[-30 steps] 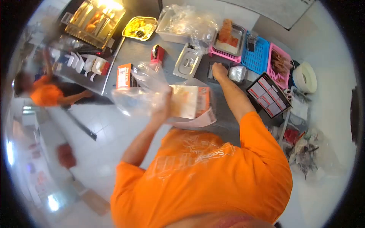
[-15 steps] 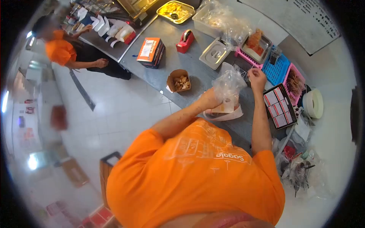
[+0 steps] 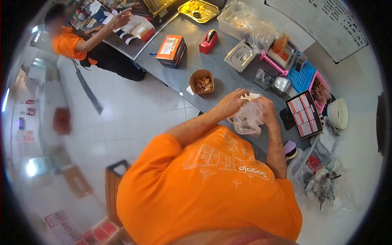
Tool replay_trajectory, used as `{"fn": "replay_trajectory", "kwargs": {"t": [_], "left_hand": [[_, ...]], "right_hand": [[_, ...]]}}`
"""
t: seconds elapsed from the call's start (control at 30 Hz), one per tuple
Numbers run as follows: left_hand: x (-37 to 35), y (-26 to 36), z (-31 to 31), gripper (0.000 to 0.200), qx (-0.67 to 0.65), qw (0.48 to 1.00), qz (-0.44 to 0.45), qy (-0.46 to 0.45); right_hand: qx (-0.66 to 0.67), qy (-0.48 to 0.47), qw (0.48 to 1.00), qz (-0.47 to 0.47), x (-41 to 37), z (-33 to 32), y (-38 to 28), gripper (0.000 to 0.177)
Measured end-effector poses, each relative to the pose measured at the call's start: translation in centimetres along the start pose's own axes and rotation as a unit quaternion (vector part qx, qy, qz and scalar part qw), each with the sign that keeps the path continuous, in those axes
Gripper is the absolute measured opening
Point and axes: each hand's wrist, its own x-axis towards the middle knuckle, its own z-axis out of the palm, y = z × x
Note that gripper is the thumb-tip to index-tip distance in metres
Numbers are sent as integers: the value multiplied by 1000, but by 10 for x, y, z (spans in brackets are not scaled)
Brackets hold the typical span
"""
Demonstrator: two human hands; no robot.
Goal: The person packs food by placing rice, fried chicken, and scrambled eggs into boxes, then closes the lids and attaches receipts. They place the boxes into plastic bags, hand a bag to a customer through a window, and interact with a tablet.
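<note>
At the near edge of the counter, a clear plastic bag [image 3: 248, 118] hangs between my two hands. My left hand [image 3: 233, 102] has its fingers closed at the upper left of the bag. On the bag's right side, my right hand [image 3: 267, 111] grips it with curled fingers. A small white piece [image 3: 250, 96] shows between the fingertips of both hands; I cannot make out what it is. To the left of my left hand, an open brown paper food box [image 3: 201, 90] holds browned chopped pieces.
On the counter [image 3: 192, 57] stand an orange and black box [image 3: 171, 51], a red tape dispenser [image 3: 208, 41], a steel lid [image 3: 241, 56], a blue basket [image 3: 304, 75] and a black-framed panel [image 3: 304, 114]. A co-worker [image 3: 69, 45] in orange stands at the far left counter.
My hands have come together at the top of the bag, which now hangs lower and nearer to me. The co-worker has raised an arm. The view has shifted slightly.
</note>
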Motion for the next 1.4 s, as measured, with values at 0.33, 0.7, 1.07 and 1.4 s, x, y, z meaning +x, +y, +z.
{"fn": "replay_trajectory", "kwargs": {"t": [0.33,0.7,1.07,1.4], "left_hand": [[-1,-11,4,19,-45,994,-54,-80],[-11,-28,32,16,-491,812,-311,-55],[-16,-29,28,21,-511,791,-325,-82],[-20,-32,35,20,-578,739,-338,-71]], "right_hand": [[-113,21,993,-23,-1,-6,10,19],[343,-35,845,408,-4,3,-20,20],[378,118,849,350,0,37,-1,17],[269,93,912,294,-5,44,7,15]]}}
